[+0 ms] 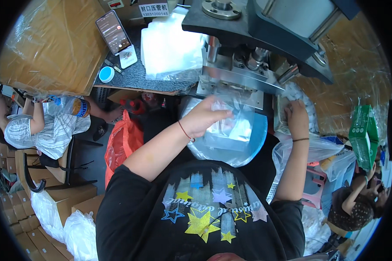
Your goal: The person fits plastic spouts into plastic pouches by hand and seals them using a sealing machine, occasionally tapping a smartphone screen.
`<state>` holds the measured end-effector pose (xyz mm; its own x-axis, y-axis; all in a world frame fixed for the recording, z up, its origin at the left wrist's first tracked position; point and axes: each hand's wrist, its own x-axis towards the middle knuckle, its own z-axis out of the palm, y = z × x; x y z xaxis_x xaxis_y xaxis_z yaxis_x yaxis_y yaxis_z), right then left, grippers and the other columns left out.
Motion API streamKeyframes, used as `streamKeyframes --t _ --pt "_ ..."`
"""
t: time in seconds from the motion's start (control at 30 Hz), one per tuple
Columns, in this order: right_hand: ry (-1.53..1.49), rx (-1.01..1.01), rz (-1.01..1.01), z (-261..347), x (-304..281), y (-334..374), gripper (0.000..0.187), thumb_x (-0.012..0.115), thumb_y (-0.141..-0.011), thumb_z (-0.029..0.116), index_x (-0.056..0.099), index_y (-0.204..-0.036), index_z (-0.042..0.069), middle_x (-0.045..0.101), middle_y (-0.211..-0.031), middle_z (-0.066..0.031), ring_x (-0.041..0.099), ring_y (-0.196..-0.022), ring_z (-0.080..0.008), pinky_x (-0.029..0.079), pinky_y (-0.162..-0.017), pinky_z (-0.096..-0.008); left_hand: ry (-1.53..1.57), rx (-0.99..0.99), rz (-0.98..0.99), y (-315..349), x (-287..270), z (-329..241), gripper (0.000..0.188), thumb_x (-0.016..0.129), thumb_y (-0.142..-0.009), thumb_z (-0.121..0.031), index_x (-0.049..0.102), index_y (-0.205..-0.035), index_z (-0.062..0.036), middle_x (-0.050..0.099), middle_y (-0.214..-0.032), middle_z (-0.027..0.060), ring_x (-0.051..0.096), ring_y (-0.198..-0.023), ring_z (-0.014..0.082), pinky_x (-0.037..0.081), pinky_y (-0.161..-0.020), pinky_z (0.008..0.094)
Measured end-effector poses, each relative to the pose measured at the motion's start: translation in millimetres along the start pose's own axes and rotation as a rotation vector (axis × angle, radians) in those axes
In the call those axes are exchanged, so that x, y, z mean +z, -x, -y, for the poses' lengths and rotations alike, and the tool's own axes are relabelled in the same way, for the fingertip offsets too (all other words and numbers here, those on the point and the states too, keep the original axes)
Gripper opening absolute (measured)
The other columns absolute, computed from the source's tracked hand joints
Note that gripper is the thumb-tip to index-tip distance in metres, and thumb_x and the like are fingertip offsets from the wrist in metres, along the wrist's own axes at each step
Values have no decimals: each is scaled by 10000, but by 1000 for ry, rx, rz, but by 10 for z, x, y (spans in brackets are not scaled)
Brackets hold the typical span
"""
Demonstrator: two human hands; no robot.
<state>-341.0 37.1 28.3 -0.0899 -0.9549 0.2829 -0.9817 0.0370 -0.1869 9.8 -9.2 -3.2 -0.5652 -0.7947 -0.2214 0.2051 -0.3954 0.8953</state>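
My left hand is at the front of a metal press, its thumb lying over a clear plastic bag. The fingertips are slightly blurred, and part of the bag reaches the press's lower plate. Below it, on my lap, rests a round blue-rimmed basin with more clear plastic in it. My right hand is over a tray of small white pieces, to the right of the press. Its fingers are curled together, and whatever they pinch is too small to make out.
A stack of clear bags lies on the table left of the press. Beside it are a propped phone and a round blue-lidded tub. Large cartons flank the table. A red bag hangs at my left; other people sit on both sides.
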Motion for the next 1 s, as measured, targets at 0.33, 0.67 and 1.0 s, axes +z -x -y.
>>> streamKeyframes --t 0.33,0.67,1.0 --pt "-164 -113 -287 78 -314 158 298 727 -821 53 599 -1086 -1 634 -1056 -187 636 -897 -341 511 -766 -385 -1653 689 -411 347 -902 -354 319 590 -982 -238 633 -1211 -20 644 -1209 203 616 -1141 340 477 -975 424" --pt "-665 -263 9 1325 -441 262 155 621 -958 120 621 -1055 0 624 -925 -128 599 -821 -253 473 -758 -330 -697 432 -227 589 -218 -243 195 563 -1004 -141 673 -990 20 697 -843 108 686 -802 167 526 -737 288" --pt "-993 -163 -81 1419 -656 280 189 583 -1006 151 671 -990 -15 636 -867 -17 546 -685 -88 424 -620 -224 -637 339 -5 653 142 -87 133 645 -967 -102 653 -945 28 687 -859 62 623 -813 97 511 -778 268"
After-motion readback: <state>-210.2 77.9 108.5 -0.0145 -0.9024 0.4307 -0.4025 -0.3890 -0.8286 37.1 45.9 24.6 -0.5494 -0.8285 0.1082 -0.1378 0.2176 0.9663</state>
